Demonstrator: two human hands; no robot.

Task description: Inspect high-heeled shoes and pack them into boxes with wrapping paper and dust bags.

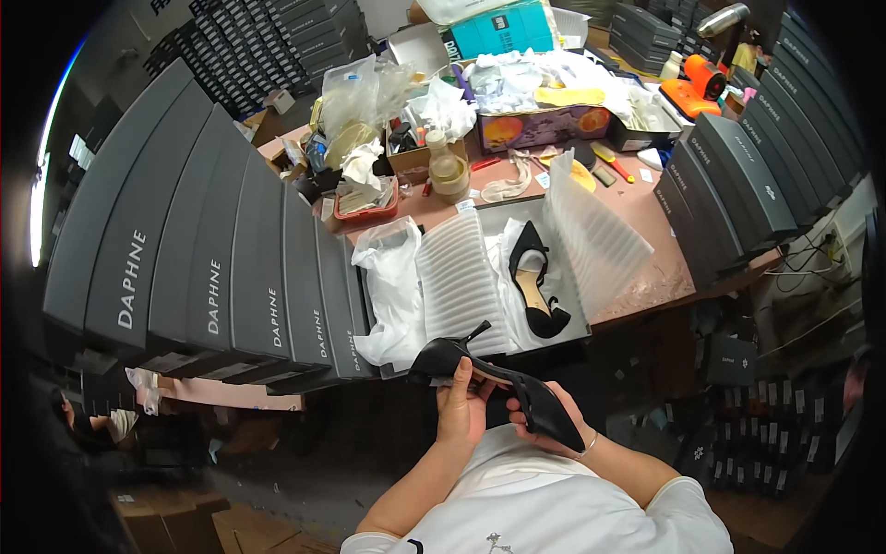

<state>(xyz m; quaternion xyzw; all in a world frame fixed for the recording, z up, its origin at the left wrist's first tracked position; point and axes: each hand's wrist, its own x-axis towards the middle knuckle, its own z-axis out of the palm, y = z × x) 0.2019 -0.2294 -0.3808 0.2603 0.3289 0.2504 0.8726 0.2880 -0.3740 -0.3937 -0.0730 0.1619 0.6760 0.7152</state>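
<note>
Close to my body, a black high-heeled shoe (441, 356) is held in both hands, its thin heel pointing up and its toe toward the lower right. My left hand (459, 411) is closed around the heel end, thumb on top. My right hand (561, 406) grips the front part from behind and below, its fingers partly hidden by the shoe. Just beyond lies an open shoebox (580, 330). In it rests a matching black shoe (548, 319) on white tissue, beside a ribbed foam sheet (461, 277) and crumpled white paper (392, 294). A second foam sheet (598, 242) leans out over the right side.
Dark grey shoeboxes (189, 249) stand in a row at left; more boxes (729, 180) are stacked at right. Behind the open box, the pink table (646, 286) holds a bottle (448, 174), a red basket (369, 214), a patterned carton (544, 127) and an orange tape dispenser (697, 88).
</note>
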